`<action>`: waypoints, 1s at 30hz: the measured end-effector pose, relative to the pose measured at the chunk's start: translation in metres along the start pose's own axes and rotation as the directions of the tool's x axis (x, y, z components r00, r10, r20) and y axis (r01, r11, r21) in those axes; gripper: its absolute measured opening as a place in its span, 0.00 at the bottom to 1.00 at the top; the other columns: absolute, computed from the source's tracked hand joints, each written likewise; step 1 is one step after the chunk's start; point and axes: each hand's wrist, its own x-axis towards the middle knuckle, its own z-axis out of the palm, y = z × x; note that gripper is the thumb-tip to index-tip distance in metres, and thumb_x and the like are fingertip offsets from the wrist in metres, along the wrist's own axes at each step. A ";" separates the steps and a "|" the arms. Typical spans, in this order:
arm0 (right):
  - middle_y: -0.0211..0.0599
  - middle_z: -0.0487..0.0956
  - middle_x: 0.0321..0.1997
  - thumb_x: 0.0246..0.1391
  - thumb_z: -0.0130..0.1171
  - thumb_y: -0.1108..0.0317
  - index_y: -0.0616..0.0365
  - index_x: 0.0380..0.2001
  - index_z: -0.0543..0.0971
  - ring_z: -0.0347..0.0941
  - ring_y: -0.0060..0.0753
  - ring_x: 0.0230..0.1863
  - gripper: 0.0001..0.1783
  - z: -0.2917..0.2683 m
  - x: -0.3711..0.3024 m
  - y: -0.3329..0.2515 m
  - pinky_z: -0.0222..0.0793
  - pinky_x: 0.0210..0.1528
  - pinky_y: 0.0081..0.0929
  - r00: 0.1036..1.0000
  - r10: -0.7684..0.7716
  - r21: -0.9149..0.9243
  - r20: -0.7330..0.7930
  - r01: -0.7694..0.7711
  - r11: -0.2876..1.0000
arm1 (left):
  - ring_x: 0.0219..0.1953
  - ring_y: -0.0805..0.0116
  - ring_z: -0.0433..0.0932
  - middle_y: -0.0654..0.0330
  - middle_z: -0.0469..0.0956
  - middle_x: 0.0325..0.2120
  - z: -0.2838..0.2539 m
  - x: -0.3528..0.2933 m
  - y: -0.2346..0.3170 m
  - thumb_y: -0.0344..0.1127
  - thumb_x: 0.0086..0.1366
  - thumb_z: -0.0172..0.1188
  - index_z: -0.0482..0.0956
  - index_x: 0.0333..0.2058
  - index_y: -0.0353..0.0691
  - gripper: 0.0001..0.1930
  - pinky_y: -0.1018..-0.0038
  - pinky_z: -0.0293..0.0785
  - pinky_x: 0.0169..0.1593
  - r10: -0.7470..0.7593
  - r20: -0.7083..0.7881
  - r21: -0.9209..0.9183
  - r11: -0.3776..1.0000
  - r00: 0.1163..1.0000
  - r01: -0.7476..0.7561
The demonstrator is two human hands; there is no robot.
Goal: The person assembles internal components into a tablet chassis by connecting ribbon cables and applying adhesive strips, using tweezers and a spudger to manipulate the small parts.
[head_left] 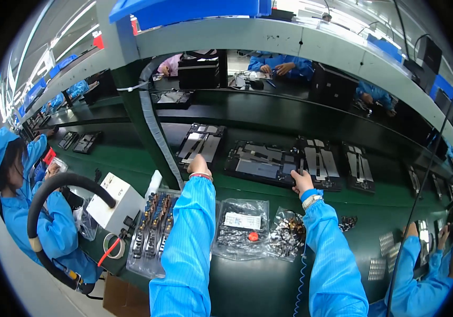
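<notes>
My left hand (pixel 199 165) reaches to the near edge of an opened tablet (pixel 204 141) with grey battery cells in a black housing. Its fingers are mostly hidden behind the back of the hand. With thumb and fingers closed, my right hand (pixel 302 183) grips the near right corner of another opened tablet (pixel 261 161), which lies slightly turned on the bench. A small dark piece shows beside the right fingertips, too small to name. Behind that hand lies a third opened tablet (pixel 319 162), very near the gripped one.
More opened tablets (pixel 359 166) lie to the right. Nearer me are a tray of small parts (pixel 152 227), a plastic bag with a white label (pixel 242 221) and a bag of small metal parts (pixel 288 232). A black hose (pixel 37 211), a post (pixel 147 127) and co-workers flank the bench.
</notes>
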 end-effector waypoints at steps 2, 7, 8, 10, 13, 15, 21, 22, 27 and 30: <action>0.29 0.70 0.24 0.48 0.58 0.58 0.57 0.41 0.71 0.63 0.22 0.16 0.20 -0.005 0.000 -0.008 0.61 0.13 0.24 0.958 -0.167 -0.441 0.235 0.258 0.860 | 0.45 0.48 0.71 0.45 0.70 0.44 0.013 0.008 0.001 0.37 0.50 0.55 0.56 0.49 0.28 0.30 0.61 0.66 0.51 0.024 -0.169 0.076 0.997 0.985 -0.012; 0.60 0.55 0.61 0.50 0.55 0.62 0.62 0.55 0.63 0.56 0.57 0.60 0.30 -0.006 -0.127 -0.028 0.55 0.60 0.36 0.657 -0.570 -0.456 0.494 0.753 0.474 | 0.39 0.53 0.75 0.43 0.75 0.41 0.010 0.041 0.001 0.37 0.49 0.62 0.71 0.39 0.20 0.24 0.62 0.70 0.45 0.107 -0.175 0.065 0.993 0.979 -0.097; 0.56 0.55 0.61 0.49 0.56 0.65 0.59 0.55 0.64 0.57 0.55 0.60 0.29 -0.012 -0.160 -0.037 0.56 0.60 0.37 0.603 -0.556 -0.395 0.572 0.797 0.457 | 0.38 0.53 0.75 0.43 0.75 0.41 0.012 0.046 -0.001 0.36 0.49 0.62 0.71 0.39 0.20 0.24 0.61 0.71 0.43 0.148 -0.128 0.043 0.989 0.981 -0.144; 0.49 0.58 0.61 0.46 0.57 0.72 0.56 0.54 0.67 0.59 0.51 0.60 0.28 -0.025 -0.222 -0.057 0.58 0.58 0.35 0.721 -0.312 -0.306 0.619 0.587 0.750 | 0.37 0.54 0.75 0.46 0.75 0.40 0.011 0.075 -0.014 0.35 0.50 0.62 0.71 0.40 0.23 0.23 0.63 0.72 0.42 0.334 -0.066 0.241 0.920 0.940 -0.309; 0.47 0.62 0.59 0.43 0.56 0.77 0.56 0.52 0.69 0.60 0.45 0.61 0.28 -0.058 -0.244 -0.049 0.66 0.50 0.27 0.654 -0.410 -0.305 0.636 0.701 0.645 | 0.37 0.58 0.75 0.50 0.75 0.38 0.028 0.050 0.001 0.34 0.52 0.60 0.71 0.39 0.26 0.19 0.61 0.75 0.39 0.167 0.137 -0.321 0.940 0.976 -0.115; 0.40 0.68 0.55 0.48 0.51 0.77 0.59 0.52 0.69 0.69 0.24 0.39 0.24 -0.074 -0.252 -0.051 0.68 0.36 0.18 0.793 -0.387 -0.245 0.470 0.538 0.806 | 0.36 0.61 0.76 0.54 0.75 0.36 0.025 -0.002 0.026 0.32 0.55 0.58 0.72 0.37 0.30 0.13 0.59 0.77 0.38 0.003 0.335 -0.429 0.891 0.942 0.150; 0.40 0.69 0.56 0.61 0.36 0.53 0.60 0.56 0.64 0.48 0.13 0.12 0.27 -0.145 -0.257 -0.042 0.59 0.22 0.17 0.954 -0.195 0.292 0.229 0.124 0.948 | 0.38 0.64 0.78 0.55 0.77 0.35 -0.099 -0.193 0.054 0.31 0.59 0.55 0.71 0.41 0.31 0.13 0.68 0.76 0.45 -0.230 0.814 0.114 0.964 0.534 0.242; 0.42 0.70 0.55 0.62 0.33 0.49 0.60 0.56 0.65 0.47 0.13 0.11 0.29 -0.157 -0.264 -0.039 0.58 0.22 0.18 0.942 -0.143 0.394 0.304 0.013 0.919 | 0.37 0.65 0.79 0.54 0.76 0.36 -0.130 -0.213 0.052 0.31 0.59 0.55 0.69 0.43 0.31 0.15 0.69 0.77 0.42 -0.235 0.808 0.188 0.972 0.540 0.142; 0.39 0.77 0.43 0.56 0.48 0.65 0.67 0.50 0.68 0.74 0.23 0.36 0.21 -0.164 -0.323 0.021 0.71 0.40 0.23 0.945 -0.070 0.196 0.319 0.006 0.981 | 0.48 0.64 0.70 0.50 0.69 0.46 -0.246 -0.276 0.029 0.32 0.58 0.58 0.57 0.53 0.29 0.28 0.69 0.68 0.51 -0.459 0.733 0.484 0.870 0.502 0.089; 0.43 0.75 0.44 0.51 0.53 0.72 0.67 0.51 0.66 0.74 0.30 0.42 0.23 -0.176 -0.351 0.061 0.71 0.44 0.25 0.940 -0.035 0.208 0.340 -0.038 0.977 | 0.59 0.57 0.57 0.42 0.56 0.57 -0.305 -0.279 -0.001 0.36 0.57 0.59 0.46 0.59 0.25 0.39 0.63 0.53 0.61 -0.083 0.885 0.396 0.650 0.457 -0.649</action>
